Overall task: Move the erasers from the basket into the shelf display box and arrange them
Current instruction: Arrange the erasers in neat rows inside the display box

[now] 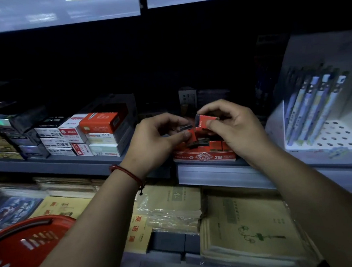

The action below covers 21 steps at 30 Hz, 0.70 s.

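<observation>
Right hand [231, 127]: pinched shut on a red-sleeved eraser [206, 119], thumb under and fingertips over, holding it flat above the display box, probably to turn its label the same way as the rest
Left hand [161, 138]: curled closed on another eraser [186, 129], its dark end showing between thumb and forefinger, likely held ready as the next one in
Display box [204, 157]: red, marked 2B, on the shelf edge right below both hands; red erasers already lie inside, some in a row on the right, some loose and tilted in the middle
Basket [22, 244]: red, near left and low, well apart from the box; what it holds is not visible
Edges: box front wall is low, so entry from above looks easiest
Open room: stacked lead boxes [100, 132] sit left, a pen stand [316, 123] right; the gap between them seems enough for both wrists
</observation>
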Available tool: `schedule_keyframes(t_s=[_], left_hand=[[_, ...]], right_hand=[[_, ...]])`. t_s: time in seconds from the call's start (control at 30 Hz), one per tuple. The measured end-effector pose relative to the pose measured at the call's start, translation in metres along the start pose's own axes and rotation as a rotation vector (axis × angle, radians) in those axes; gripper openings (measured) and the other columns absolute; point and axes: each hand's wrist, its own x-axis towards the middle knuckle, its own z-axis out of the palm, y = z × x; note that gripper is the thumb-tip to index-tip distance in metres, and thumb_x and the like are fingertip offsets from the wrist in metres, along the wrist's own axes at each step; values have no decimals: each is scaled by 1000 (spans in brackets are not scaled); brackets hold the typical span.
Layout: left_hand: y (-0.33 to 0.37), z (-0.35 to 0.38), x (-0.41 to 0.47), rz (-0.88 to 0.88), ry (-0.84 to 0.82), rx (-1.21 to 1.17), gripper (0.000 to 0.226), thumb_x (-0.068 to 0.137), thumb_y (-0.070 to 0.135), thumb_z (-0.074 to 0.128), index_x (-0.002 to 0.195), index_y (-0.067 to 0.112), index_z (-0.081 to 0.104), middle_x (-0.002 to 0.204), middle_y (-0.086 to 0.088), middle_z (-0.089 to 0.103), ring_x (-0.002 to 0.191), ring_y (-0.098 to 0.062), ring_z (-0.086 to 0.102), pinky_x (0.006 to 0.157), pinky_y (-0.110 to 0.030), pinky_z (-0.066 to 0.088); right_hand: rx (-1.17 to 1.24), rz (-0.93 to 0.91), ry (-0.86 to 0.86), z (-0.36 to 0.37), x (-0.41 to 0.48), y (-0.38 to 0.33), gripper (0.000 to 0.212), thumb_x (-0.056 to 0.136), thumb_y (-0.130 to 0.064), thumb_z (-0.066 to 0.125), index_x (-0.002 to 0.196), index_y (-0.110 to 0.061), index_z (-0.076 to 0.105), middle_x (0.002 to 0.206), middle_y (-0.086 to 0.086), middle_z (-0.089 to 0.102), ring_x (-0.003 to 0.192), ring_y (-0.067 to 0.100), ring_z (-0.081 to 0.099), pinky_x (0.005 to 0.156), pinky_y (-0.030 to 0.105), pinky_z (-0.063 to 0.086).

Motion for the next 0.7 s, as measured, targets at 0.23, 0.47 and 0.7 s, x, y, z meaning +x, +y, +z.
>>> schedule_keyframes(t_s=[0.23,0.47,0.7], left_hand=[[-3,1,-1,-35,-85,49,12,85,21,79,95,16,77,89,0,76,89,-18,73,85,-39,59],[-10,8,2,123,-203,682,32,97,37,49,123,42,66,125,21,61,123,-15,42,110,-43,24],[-1,3,0,99,-167,804,33,95,34,50,123,44,66,126,21,60,132,-18,34,120,-59,-2]], right_hand=[[-128,53,172,2,5,11,20,77,-22,84,77,-17,65,78,0,72,72,9,69,67,31,58],[-116,33,41,2,8,17,35,85,-13,76,111,-36,67,89,3,68,70,24,68,65,37,55],[-136,68,-5,0,6,15,22,82,-13,79,88,-32,71,86,11,69,81,41,67,70,51,58]])
